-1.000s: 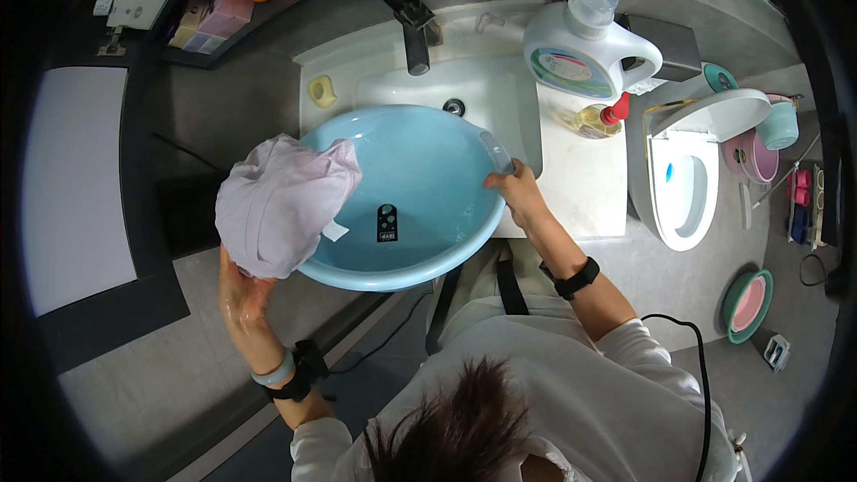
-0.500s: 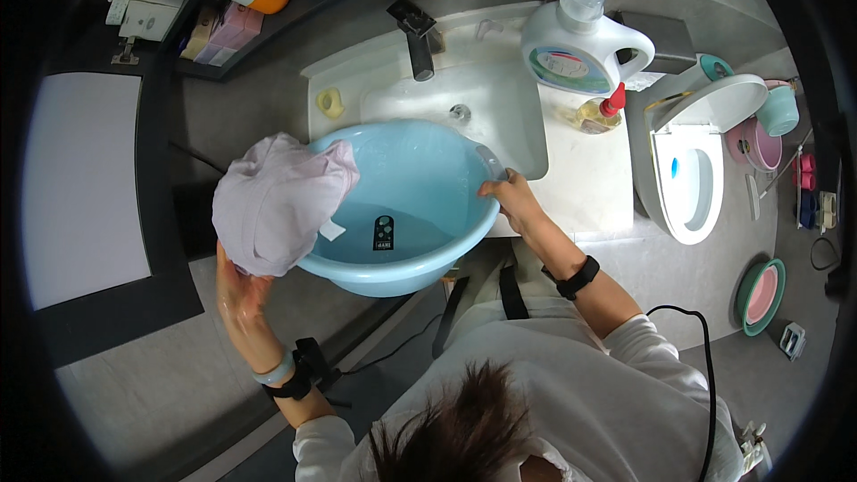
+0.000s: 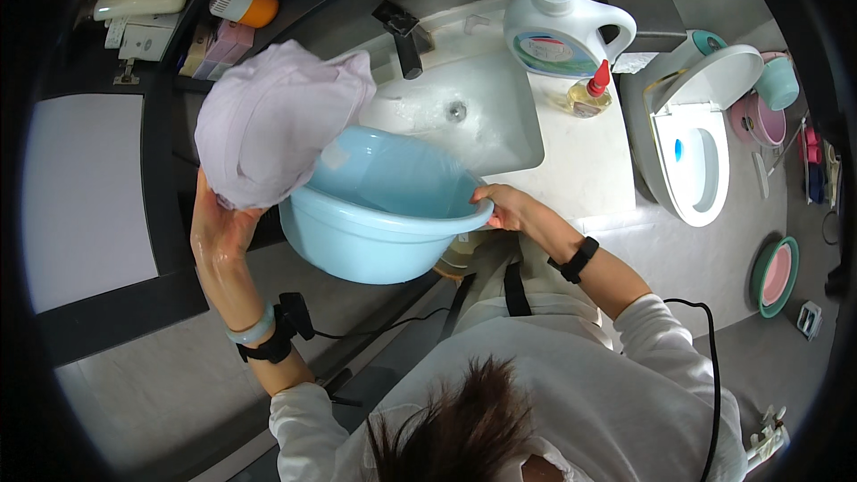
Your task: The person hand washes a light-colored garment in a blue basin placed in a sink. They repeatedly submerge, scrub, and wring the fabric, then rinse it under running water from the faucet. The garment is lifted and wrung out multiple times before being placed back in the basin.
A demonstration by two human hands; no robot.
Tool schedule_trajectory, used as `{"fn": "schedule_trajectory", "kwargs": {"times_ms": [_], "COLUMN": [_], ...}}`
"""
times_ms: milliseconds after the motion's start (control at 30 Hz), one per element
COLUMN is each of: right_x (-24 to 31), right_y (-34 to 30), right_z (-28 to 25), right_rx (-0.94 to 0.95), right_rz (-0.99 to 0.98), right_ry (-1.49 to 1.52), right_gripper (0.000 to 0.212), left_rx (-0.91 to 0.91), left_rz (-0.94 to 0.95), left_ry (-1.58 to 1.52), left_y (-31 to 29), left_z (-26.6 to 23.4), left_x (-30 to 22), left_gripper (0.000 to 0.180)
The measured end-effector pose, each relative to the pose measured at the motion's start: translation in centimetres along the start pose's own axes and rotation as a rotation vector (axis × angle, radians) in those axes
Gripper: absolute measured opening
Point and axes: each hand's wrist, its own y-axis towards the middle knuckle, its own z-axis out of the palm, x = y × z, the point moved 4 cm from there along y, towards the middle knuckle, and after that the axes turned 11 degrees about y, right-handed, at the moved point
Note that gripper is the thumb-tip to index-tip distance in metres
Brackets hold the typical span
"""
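Note:
A pale lilac cloth hat [image 3: 272, 125] is held up at the left, above the left rim of a light blue plastic basin [image 3: 370, 245]. My left hand [image 3: 225, 223] grips it from below, and the cloth hides most of the fingers. My right hand [image 3: 502, 206] is closed on the basin's right rim, thumb on the inside. The basin is tilted away from me over the front of the white sink [image 3: 513, 116], its near wall raised. Water streaks show in the sink around the drain.
A black faucet [image 3: 403, 40] stands behind the sink. On the right counter are a white detergent jug [image 3: 558, 31] and a red-topped pump bottle [image 3: 591, 96]. A toilet [image 3: 692, 147] is farther right. Dark shelving with packages [image 3: 228, 45] is at the upper left.
The basin has tipped from nearly level toward the sink, its near side rising, and the label on its bottom is now hidden. My left hand has raised the hat. Water now shows in the sink.

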Motion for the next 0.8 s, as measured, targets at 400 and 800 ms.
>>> {"fn": "schedule_trajectory", "kwargs": {"times_ms": [400,800], "right_x": [-3.0,-2.7], "right_y": [3.5,-1.2], "right_z": [0.5,-1.1], "right_rx": [0.146,0.033], "right_rz": [0.372,-0.193], "right_ry": [0.189,0.098], "right_gripper": [0.023,0.04], "left_rx": [0.082,0.222], "left_rz": [0.032,0.192], "left_ry": [0.162,0.299], "left_y": [1.8,-0.3], "left_z": [8.6,-1.8], "left_x": [-0.3,1.0], "left_gripper": [0.044,0.045]}}
